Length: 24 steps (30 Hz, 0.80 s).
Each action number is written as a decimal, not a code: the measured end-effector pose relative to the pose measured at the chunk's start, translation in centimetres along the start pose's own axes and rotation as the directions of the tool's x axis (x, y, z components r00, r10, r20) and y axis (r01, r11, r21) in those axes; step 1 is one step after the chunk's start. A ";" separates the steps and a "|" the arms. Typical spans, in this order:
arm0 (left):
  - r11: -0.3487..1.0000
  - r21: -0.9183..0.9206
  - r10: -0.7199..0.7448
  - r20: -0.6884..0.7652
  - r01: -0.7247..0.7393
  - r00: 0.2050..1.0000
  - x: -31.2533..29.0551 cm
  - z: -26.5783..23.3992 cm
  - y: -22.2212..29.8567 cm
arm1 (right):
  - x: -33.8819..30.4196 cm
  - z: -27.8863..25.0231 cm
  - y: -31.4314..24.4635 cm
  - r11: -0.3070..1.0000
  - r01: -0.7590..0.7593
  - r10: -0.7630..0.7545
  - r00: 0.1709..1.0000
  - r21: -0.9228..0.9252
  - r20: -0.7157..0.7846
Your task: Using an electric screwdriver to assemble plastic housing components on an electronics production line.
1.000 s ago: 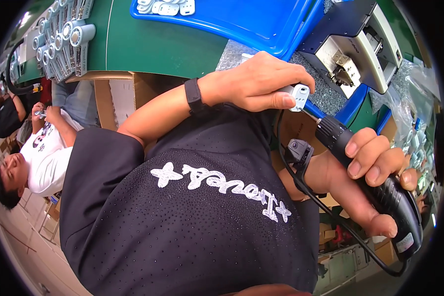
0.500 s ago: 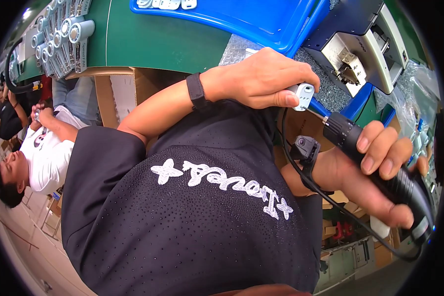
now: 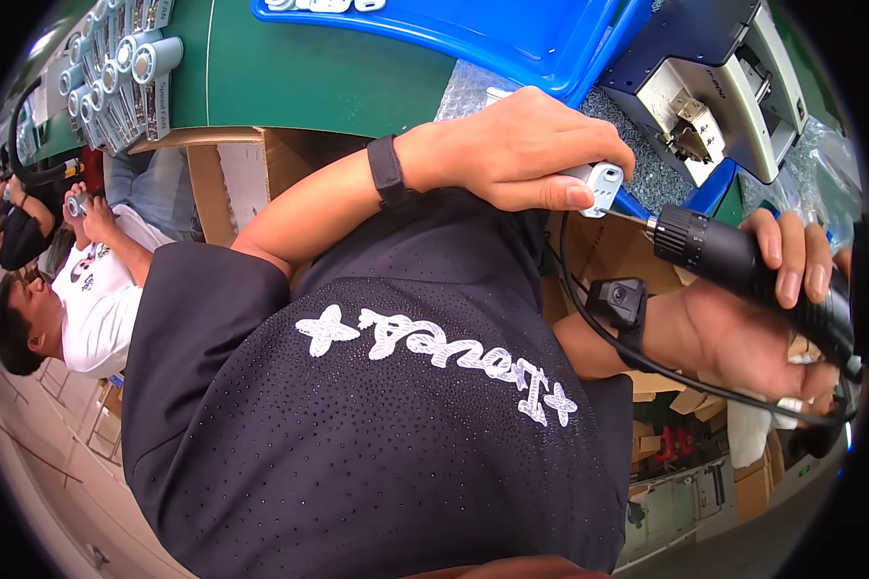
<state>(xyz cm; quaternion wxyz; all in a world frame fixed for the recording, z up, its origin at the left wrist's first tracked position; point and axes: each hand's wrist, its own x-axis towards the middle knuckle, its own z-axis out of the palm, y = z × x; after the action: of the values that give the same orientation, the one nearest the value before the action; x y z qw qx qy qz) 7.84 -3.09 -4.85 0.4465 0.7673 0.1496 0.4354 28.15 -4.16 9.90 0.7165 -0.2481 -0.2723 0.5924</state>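
Note:
My left hand (image 3: 521, 154) is closed on a small pale plastic part (image 3: 603, 183) with several holes in its end face; the fingers hide the rest of it. My right hand (image 3: 729, 333) grips a black electric screwdriver (image 3: 714, 246), with the fingers over its top side and the palm below. The driver lies nearly level, tilted down to the right. Its thin bit points left and reaches the lower edge of the pale part's end face. Whether a screw sits at the tip is too small to tell. A black cable (image 3: 666, 372) loops beneath the right wrist.
A blue tray (image 3: 425, 31) holding pale parts lies on the green table (image 3: 299, 82). A grey and dark-blue machine (image 3: 743, 96) stands beyond my right hand. Several pale-blue handheld fans (image 3: 126, 72) are grouped far left. Another person (image 3: 97, 289) works at the left. An open cardboard box (image 3: 203, 193) stands below the table edge.
The screwdriver has shifted slightly right and swung flatter, its rear end rising, and my right fingers have moved back along it. My left hand and the part have barely moved.

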 end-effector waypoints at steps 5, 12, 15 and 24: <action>1.000 0.019 0.010 -0.010 -0.010 1.000 -0.1 0.1 -0.2 | 0.9 -1.1 0.4 0.992 -0.103 0.098 0.993 0.077 0.065; 1.000 0.027 0.002 0.022 -0.002 1.000 0.0 -0.1 0.0 | 0.9 -0.7 0.5 0.995 -0.089 0.086 0.993 0.042 0.076; 0.998 0.041 0.039 0.001 -0.039 0.999 0.0 0.1 -0.3 | 1.0 -0.2 0.8 0.992 -0.111 0.106 0.991 0.060 0.085; 0.999 0.027 0.032 0.022 -0.033 0.999 -0.2 -0.4 -0.3 | 0.5 -0.1 0.6 0.999 -0.045 0.046 0.998 -0.013 0.048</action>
<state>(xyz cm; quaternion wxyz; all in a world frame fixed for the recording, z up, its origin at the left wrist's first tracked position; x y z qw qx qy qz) 7.46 -2.87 -5.13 0.4305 0.7802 0.1382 0.4322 27.90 -3.55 9.43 0.6945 -0.2442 -0.2873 0.6127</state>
